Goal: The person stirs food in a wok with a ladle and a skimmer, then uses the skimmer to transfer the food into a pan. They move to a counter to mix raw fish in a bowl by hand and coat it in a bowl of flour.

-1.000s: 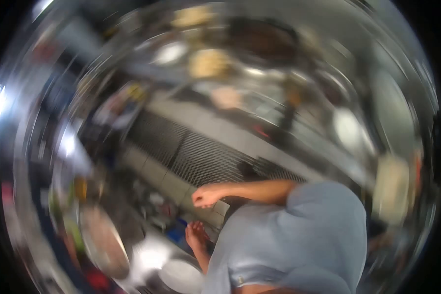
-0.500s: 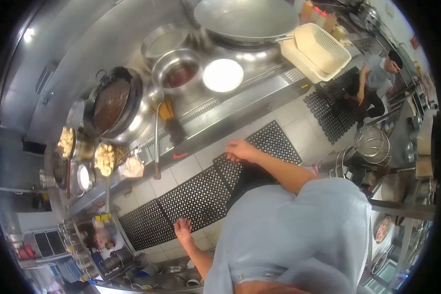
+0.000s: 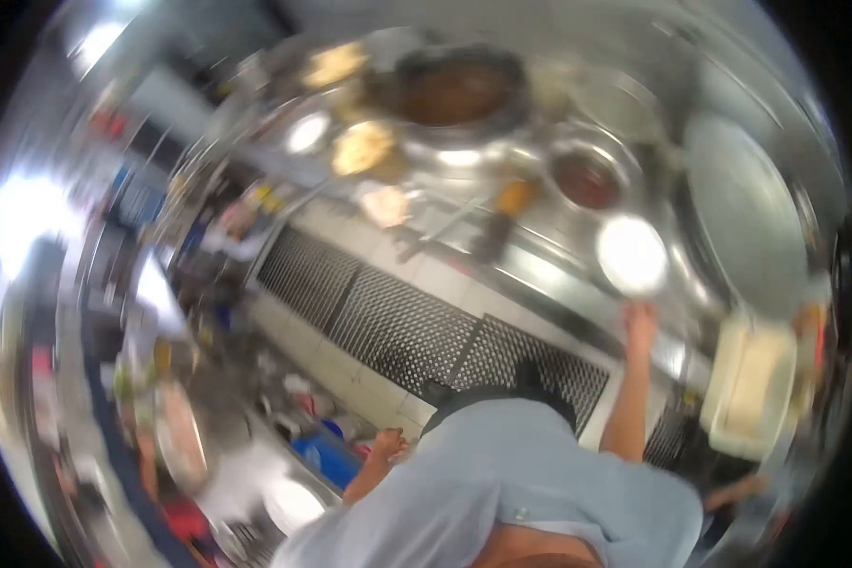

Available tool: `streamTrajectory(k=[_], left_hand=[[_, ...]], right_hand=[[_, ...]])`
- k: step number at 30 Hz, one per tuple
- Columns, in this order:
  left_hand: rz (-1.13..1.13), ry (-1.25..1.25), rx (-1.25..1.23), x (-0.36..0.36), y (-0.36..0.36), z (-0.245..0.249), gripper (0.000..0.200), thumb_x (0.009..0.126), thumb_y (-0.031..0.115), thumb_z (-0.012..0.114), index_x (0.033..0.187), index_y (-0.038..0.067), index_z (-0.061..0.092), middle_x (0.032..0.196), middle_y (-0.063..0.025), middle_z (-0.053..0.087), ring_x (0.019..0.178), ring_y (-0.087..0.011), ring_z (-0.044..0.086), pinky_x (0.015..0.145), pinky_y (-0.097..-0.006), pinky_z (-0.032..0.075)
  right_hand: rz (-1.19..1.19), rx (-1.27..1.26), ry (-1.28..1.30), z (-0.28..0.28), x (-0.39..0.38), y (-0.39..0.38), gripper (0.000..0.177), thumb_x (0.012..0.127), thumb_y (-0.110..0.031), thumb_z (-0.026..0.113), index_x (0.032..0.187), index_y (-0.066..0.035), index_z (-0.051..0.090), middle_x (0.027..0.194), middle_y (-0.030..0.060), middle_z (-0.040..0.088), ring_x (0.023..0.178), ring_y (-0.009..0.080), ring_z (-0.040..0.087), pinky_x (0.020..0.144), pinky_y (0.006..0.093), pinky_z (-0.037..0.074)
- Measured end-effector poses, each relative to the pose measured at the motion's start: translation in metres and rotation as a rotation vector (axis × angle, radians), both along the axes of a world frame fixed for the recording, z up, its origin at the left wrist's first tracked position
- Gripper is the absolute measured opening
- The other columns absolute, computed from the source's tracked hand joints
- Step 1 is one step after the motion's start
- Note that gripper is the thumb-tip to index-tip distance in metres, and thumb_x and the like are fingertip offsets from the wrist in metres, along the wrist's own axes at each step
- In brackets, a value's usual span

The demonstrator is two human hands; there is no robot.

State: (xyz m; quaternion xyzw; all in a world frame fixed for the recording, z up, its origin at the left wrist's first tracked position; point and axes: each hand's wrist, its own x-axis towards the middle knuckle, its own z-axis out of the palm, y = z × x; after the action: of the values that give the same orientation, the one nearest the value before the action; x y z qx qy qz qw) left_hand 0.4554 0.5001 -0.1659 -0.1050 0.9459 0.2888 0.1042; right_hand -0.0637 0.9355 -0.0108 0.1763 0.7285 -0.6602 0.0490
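My right hand (image 3: 639, 317) reaches to the front edge of the steel cooktop, just below a bright white round container (image 3: 631, 255). Motion smears its fingers, and whether it touches or holds anything is unclear. My left hand (image 3: 388, 443) hangs low beside my body, fingers loosely bent and somewhat apart, with nothing visible in it. Behind the white container stands a steel pot with dark red liquid (image 3: 587, 180). A large wok (image 3: 748, 213) lies to its right, and a dark pan with brown contents (image 3: 459, 90) is further left.
A cream plastic basket (image 3: 753, 388) stands at the right. Pale yellow food (image 3: 363, 148) is at the cooktop's left. Black perforated mats (image 3: 402, 322) cover part of the floor. At lower left are a blue bin (image 3: 327, 459) and another person's arm (image 3: 147, 464).
The view has swung left and blurred. My right hand has gone from above the floor mats to the cooktop edge by the white container. My left hand is now near the lower-left work area.
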Motion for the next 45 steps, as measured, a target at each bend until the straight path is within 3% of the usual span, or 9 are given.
streamTrajectory(k=[3,4,6,9,16,21,26,33,45], left_hand=[[0.367,-0.653,0.096,-0.005,0.051,0.002,0.028,0.081,0.033,0.058,0.086,0.006,0.066,0.068,-0.0130,0.065,0.061,-0.0224,0.065,0.054,-0.0367,0.053],[0.872,-0.427,0.277,-0.004,0.064,0.002,0.024,0.080,0.029,0.057,0.082,0.007,0.067,0.066,-0.0102,0.065,0.059,-0.0244,0.065,0.054,-0.0370,0.052],[0.818,-0.382,0.069,-0.015,0.068,0.031,0.028,0.085,0.027,0.053,0.083,0.002,0.065,0.070,-0.0120,0.065,0.063,-0.0214,0.063,0.056,-0.0370,0.051],[1.802,0.467,0.926,-0.024,0.077,0.082,0.026,0.086,0.026,0.061,0.100,0.005,0.057,0.089,-0.0141,0.065,0.085,-0.0255,0.064,0.072,-0.0386,0.051],[2.309,1.654,0.981,0.074,0.103,0.146,0.051,0.092,0.041,0.055,0.126,0.007,0.039,0.104,-0.0190,0.058,0.090,-0.0264,0.062,0.075,-0.0354,0.053],[2.587,1.430,0.905,0.143,0.097,0.162,0.047,0.093,0.046,0.051,0.108,0.001,0.049,0.073,-0.0145,0.060,0.062,-0.0228,0.061,0.054,-0.0314,0.051],[2.338,0.939,0.925,0.090,0.082,0.235,0.051,0.092,0.052,0.051,0.091,0.001,0.056,0.066,-0.0101,0.060,0.047,-0.0150,0.054,0.040,-0.0257,0.042],[1.719,1.799,1.134,0.110,-0.081,0.368,0.067,0.093,0.041,0.053,0.138,0.003,0.021,0.128,-0.0276,0.042,0.099,-0.0409,0.061,0.078,-0.0411,0.057],[1.976,1.830,0.776,0.133,-0.166,0.319,0.050,0.083,0.011,0.048,0.130,0.003,0.035,0.115,-0.0129,0.056,0.095,-0.0261,0.063,0.070,-0.0392,0.057]], right_hand=[[0.170,-0.028,0.007,0.012,-0.030,-0.003,0.016,0.090,-0.021,0.056,0.092,-0.006,0.060,0.073,0.0026,0.057,0.063,0.0108,0.052,0.056,0.0271,0.043],[0.201,-0.135,0.033,0.022,-0.029,-0.021,0.016,0.089,-0.021,0.056,0.092,-0.006,0.059,0.073,0.0028,0.057,0.063,0.0105,0.051,0.054,0.0248,0.042],[0.323,-0.205,-0.045,0.040,-0.027,-0.062,0.018,0.090,-0.024,0.060,0.097,-0.008,0.059,0.074,0.0021,0.058,0.062,0.0098,0.053,0.052,0.0231,0.041],[0.695,-0.167,-0.145,0.043,-0.019,-0.118,0.020,0.091,-0.026,0.061,0.100,-0.009,0.058,0.074,0.0020,0.059,0.062,0.0099,0.055,0.052,0.0227,0.041],[1.425,-0.092,-0.075,0.086,0.069,-0.319,0.019,0.093,-0.021,0.058,0.105,-0.006,0.058,0.081,0.0037,0.061,0.066,0.0097,0.058,0.053,0.0222,0.043],[2.047,-0.134,0.424,0.183,0.210,-0.450,0.041,0.086,-0.018,0.065,0.121,-0.001,0.053,0.102,0.0094,0.063,0.097,0.0183,0.061,0.084,0.0300,0.047],[2.292,-0.297,1.180,0.274,0.336,-0.553,0.069,0.077,-0.030,0.073,0.134,-0.003,0.045,0.124,0.0186,0.055,0.117,0.0303,0.053,0.101,0.0382,0.040],[2.586,-0.117,1.425,0.281,0.517,-0.709,0.094,0.067,-0.048,0.076,0.141,-0.005,0.036,0.138,0.0229,0.043,0.129,0.0339,0.042,0.105,0.0397,0.036],[2.641,0.381,1.859,0.191,0.625,-0.789,0.094,0.059,-0.056,0.077,0.133,-0.005,0.047,0.124,0.0220,0.056,0.116,0.0345,0.054,0.095,0.0407,0.043]])
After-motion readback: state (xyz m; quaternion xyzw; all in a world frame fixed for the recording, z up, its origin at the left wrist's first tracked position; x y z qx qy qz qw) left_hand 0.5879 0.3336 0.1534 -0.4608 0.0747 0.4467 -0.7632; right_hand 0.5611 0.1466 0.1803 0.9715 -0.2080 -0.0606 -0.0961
